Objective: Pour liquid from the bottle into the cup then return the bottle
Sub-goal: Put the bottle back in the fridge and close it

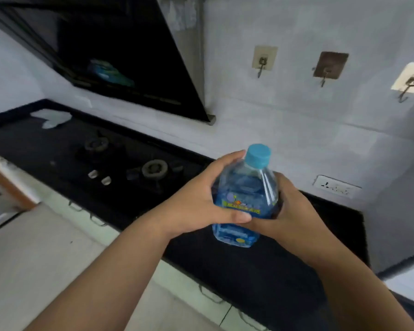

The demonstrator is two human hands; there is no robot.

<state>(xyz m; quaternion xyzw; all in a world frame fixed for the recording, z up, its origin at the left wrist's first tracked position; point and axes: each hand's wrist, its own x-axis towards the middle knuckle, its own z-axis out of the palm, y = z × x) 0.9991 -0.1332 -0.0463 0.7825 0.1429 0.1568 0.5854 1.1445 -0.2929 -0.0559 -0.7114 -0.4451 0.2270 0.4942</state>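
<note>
Head view: the bottle (245, 194) stands upright between both hands over the dark tabletop (261, 271), blue cap (258, 155) on. The left hand (201, 201) wraps its near side, the right hand (294, 211) cups the far side. No cup shows; uncapping likely comes next, needing one hand freed.

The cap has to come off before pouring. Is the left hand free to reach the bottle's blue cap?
Probably yes: the left hand grips the bottle just below the exposed cap, though the right hand must hold alone.
</note>
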